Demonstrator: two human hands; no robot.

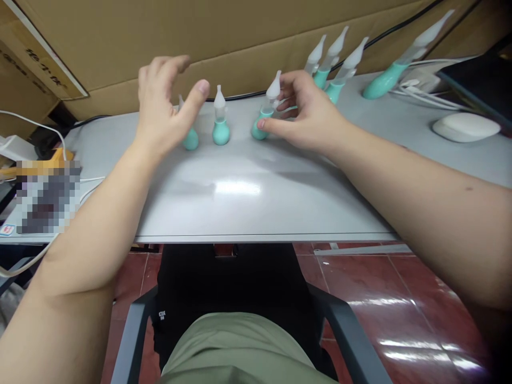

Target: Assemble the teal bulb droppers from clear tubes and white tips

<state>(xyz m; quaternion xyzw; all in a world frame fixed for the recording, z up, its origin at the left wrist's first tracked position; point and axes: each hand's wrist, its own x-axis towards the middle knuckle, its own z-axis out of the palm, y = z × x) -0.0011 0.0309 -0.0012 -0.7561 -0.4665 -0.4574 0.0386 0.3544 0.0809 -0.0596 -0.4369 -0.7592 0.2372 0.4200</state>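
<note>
My right hand (304, 109) is at a nasal aspirator (265, 113) with a teal bulb, clear middle and white tip; the thumb lies across the front of the bulb and the curled fingers are beside its neck. This aspirator stands upright on the table. Raised with fingers apart, my left hand (166, 101) holds nothing. Behind its thumb is another nasal aspirator (191, 140), partly hidden. Between my hands stands a third aspirator (221, 130), untouched. Past my right hand, several more aspirators (338, 88) stand in a group, their lower parts partly covered by the hand.
Farther right stands one more aspirator (387, 80), near white cables and a white computer mouse (466, 127). Cardboard (248, 32) lines the back of the grey table (240, 213), with a black cable along it. At left are a yellow object (52, 162), a blurred-out item and white cords.
</note>
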